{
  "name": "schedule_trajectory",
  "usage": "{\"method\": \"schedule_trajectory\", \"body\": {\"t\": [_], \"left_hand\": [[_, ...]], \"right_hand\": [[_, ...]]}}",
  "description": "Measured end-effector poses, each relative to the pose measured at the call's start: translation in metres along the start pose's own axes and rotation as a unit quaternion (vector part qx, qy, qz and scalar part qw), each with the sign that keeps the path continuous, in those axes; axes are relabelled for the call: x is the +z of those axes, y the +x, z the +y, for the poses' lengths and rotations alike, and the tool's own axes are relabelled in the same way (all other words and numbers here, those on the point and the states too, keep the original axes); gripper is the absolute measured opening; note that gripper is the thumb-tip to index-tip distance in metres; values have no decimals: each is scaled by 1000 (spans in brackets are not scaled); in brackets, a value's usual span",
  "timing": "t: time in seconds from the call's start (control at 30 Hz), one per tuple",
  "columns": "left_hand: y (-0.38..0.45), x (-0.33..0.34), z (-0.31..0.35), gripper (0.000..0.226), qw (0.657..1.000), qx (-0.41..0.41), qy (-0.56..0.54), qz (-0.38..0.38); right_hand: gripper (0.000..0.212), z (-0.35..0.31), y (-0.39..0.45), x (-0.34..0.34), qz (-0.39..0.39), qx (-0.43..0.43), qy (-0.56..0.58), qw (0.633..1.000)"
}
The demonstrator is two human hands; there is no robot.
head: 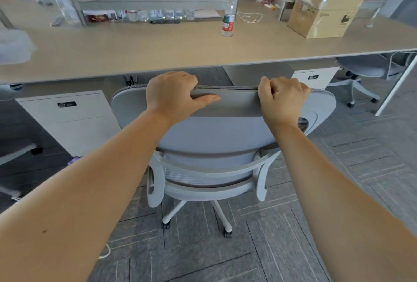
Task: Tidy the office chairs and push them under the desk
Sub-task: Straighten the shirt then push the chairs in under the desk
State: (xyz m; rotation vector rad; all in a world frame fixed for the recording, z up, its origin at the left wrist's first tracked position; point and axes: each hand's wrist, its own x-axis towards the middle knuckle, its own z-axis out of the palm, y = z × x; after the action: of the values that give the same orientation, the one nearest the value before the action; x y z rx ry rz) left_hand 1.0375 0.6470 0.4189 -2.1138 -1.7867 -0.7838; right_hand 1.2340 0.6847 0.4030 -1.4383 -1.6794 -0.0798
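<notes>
- The grey mesh-backed office chair on white castors (pixel 216 137) stands just before the long beige wooden desk (pixel 158 51), seat partly under its edge.
- The left hand (pixel 173 96) and right hand (pixel 282 99) both clasp its top rim.
- It probably rolls lightly; the stiff top rim suits pushing.
- 2 chairs show clearly: this 1, and a second grey chair (pixel 361 67) tucked in at the right.
</notes>
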Motion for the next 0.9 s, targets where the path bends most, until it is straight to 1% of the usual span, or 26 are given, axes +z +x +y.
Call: {"method": "schedule_trajectory", "body": {"t": [0.13,0.23,0.37,0.57,0.7,0.83,0.9], "left_hand": [[34,24,-9,64,1000,-11,19,1],[62,44,-17,71,999,-24,35,7],[102,67,-28,61,999,-35,40,-3],[151,96,-46,60,997,-63,53,-8],[182,115,-62,59,996,-72,54,11],[206,132,-77,67,995,-72,64,25],[219,138,-87,67,995,-71,67,31]], "right_hand": [[41,16,38,27,-17,-22,7,1000],[46,28,69,48,-45,-37,6,998],[47,45,110,75,-79,-67,26,994],[45,60,163,120,-134,-87,44,986],[45,68,196,149,-135,-98,43,985],[44,69,220,174,-129,-94,45,986],[44,67,232,186,-128,-92,43,987]]}}
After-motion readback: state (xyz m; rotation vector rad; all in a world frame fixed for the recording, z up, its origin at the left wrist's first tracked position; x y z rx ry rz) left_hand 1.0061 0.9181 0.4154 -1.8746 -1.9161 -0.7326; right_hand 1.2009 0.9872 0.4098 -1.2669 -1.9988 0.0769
